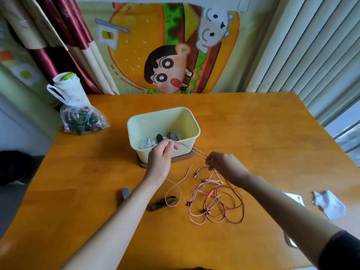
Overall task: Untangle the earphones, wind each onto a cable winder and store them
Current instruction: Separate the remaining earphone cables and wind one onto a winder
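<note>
Nearest you, on the table (78, 191), the pink earphones (210, 194) lie in a loose tangle of loops just in front of your right forearm, with their plugs and buds mixed in among the cords. To the left of the tangle, a dark winder (161, 203) lies flat with 1 loop of cord across it, and a grey winder (125, 192) sits just beyond your left forearm. To the right lies a crumpled white wrapper (329, 204). Above the tangle, your right hand (224, 164) has its fingers curled and pinches several cords that rise from the pile. Your left hand (161, 160) pinches the same strands at the front of the box (163, 121), so they run taut between your 2 hands. The cream box holds white wound earphones and some dark and grey pieces. Farther left, a clear bag (81, 119) stands at the table's edge. Behind it all hangs a cartoon cloth (175, 55).
</note>
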`<state>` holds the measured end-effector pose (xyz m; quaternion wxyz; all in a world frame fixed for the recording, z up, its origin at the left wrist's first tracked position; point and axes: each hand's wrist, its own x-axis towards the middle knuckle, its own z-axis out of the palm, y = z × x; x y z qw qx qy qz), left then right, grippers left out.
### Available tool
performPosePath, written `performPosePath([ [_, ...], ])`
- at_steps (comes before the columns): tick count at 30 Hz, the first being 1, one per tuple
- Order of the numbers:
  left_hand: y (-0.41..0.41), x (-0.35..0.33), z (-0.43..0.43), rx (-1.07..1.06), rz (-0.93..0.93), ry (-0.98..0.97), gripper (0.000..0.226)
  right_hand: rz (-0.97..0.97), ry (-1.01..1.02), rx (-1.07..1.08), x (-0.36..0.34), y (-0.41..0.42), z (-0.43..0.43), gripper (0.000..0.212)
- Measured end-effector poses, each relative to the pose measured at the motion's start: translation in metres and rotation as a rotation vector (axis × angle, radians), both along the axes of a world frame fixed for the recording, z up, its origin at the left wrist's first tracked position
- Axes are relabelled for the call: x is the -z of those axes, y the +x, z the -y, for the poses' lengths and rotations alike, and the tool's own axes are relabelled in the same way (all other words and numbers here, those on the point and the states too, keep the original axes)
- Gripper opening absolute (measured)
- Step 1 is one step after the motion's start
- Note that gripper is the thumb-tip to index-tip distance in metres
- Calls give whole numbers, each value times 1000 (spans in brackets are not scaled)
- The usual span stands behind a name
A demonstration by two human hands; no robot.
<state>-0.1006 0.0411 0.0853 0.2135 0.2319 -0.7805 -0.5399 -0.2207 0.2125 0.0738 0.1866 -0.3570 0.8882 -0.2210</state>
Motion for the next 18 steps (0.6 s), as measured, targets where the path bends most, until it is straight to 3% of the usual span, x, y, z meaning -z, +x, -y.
performPosePath([
  [5,-2,-1,13,3,77,-77,26,2,-379,192,-41,-5,2,15],
  [11,3,0,12,234,328,-65,26,-188,-512,323,-89,-35,-7,25],
  [14,10,3,10,249,388,-142,27,-240,-310,418,-83,-51,-29,26],
  [17,7,-4,4,287,354,-234,26,-232,123,319,-62,-47,-40,23],
  [18,3,-9,0,315,344,-262,26,-214,167,268,-59,-39,-39,33],
])
